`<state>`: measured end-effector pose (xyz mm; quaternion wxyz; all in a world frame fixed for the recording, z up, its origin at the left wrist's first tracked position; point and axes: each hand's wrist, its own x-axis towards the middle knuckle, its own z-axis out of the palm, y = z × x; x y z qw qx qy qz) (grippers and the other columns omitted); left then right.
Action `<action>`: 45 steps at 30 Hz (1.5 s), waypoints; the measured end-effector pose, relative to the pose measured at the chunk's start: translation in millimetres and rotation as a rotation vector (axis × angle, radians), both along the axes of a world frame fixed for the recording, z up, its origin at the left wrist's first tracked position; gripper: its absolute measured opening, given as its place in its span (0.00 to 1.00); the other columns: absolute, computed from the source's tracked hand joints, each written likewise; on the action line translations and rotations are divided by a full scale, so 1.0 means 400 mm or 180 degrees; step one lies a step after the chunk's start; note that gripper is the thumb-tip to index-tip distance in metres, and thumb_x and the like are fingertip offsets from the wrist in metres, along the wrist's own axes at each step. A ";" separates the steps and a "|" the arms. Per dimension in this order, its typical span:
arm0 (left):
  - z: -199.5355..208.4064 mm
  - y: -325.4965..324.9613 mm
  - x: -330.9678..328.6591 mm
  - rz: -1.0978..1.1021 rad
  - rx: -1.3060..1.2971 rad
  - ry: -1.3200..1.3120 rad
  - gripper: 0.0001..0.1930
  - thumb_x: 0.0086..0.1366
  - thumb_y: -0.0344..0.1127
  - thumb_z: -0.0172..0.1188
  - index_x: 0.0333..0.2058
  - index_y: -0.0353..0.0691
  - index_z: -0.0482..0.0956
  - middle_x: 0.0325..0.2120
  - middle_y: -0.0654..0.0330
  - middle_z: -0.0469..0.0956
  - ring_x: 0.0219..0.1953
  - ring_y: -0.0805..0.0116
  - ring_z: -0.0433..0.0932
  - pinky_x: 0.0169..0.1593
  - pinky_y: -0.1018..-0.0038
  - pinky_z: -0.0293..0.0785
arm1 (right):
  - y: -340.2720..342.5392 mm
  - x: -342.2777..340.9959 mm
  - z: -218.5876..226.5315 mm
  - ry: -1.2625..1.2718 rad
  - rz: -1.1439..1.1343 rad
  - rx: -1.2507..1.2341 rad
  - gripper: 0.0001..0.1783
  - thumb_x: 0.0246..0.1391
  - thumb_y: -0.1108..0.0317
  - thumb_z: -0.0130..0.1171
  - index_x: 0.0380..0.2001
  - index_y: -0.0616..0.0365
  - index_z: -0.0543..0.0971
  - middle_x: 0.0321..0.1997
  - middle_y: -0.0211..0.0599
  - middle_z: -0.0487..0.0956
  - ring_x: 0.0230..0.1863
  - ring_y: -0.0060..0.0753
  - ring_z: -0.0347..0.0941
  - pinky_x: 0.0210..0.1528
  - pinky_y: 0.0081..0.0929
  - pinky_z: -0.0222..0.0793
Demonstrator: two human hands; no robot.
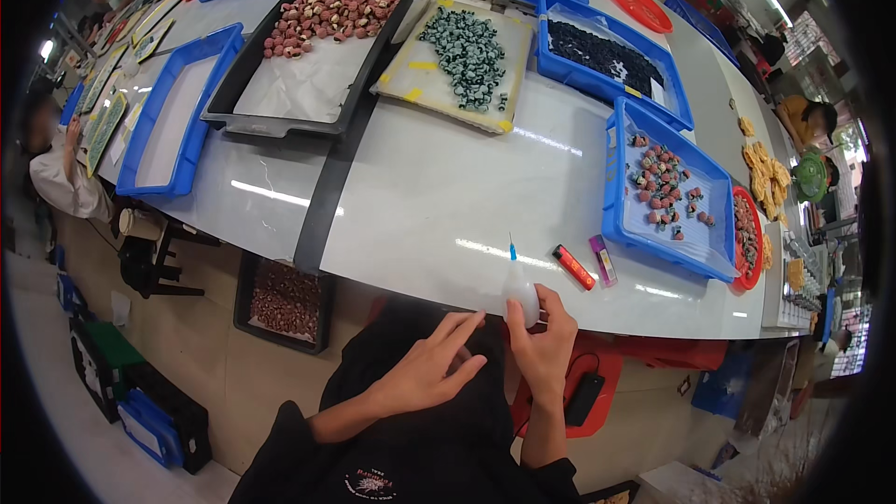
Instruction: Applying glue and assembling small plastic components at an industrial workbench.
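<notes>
A white squeeze bottle with a blue needle tip (520, 291) stands upright in my right hand (544, 341), whose fingers wrap round it at the table's front edge. My left hand (425, 366) hovers just left of it over my lap, fingers stretched and apart, holding nothing. On the table right of the bottle lie a red lighter (573, 267) and a small purple packet (603, 260). Farther right, a blue tray (616, 196) holds small pink-and-green pieces (661, 177). Beyond the hands, a pale board (392, 75) bears many small dark green pieces (464, 56).
A black tray (224, 105) of pink-and-cream pieces and a narrow blue tray (140, 168) stand at left. A blue tray of black pieces (597, 49) sits far right. Below the table is a dark bin (322, 322). Another person (70, 177) works at the left.
</notes>
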<state>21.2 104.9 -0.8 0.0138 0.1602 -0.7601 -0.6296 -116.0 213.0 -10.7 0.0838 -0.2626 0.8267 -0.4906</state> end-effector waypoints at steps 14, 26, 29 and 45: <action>0.061 -0.235 0.107 0.1567 -0.0374 0.0856 0.10 0.63 0.22 0.48 0.40 0.29 0.76 0.33 0.57 0.76 0.26 0.77 0.74 0.32 0.83 0.70 | -0.041 -0.033 -0.022 0.0369 -0.0087 0.0037 0.13 0.50 0.73 0.61 0.38 0.70 0.76 0.27 0.40 0.79 0.28 0.25 0.74 0.32 0.23 0.69; -0.073 -1.042 -0.183 0.2150 -0.3968 0.0159 0.15 0.56 0.33 0.60 0.43 0.40 0.74 0.41 0.49 0.73 0.38 0.50 0.77 0.43 0.61 0.73 | -0.024 -0.092 -0.119 0.0341 -0.0357 -0.0726 0.22 0.47 0.81 0.60 0.46 0.66 0.67 0.44 0.40 0.71 0.45 0.30 0.71 0.49 0.25 0.69; -0.087 -1.101 -0.248 0.1902 -0.3675 -0.0568 0.14 0.55 0.34 0.61 0.40 0.40 0.74 0.42 0.47 0.72 0.42 0.48 0.76 0.43 0.58 0.73 | -0.004 -0.108 -0.156 0.0225 -0.0649 -0.1026 0.23 0.45 0.81 0.62 0.46 0.67 0.68 0.46 0.42 0.70 0.47 0.32 0.70 0.52 0.26 0.66; 0.090 -1.063 -0.353 0.2567 0.2697 0.1703 0.13 0.51 0.27 0.49 0.36 0.32 0.72 0.28 0.57 0.73 0.30 0.64 0.74 0.36 0.69 0.75 | -0.024 -0.117 -0.093 0.0267 -0.0652 -0.0719 0.10 0.48 0.76 0.61 0.33 0.65 0.71 0.29 0.36 0.75 0.31 0.26 0.72 0.36 0.24 0.68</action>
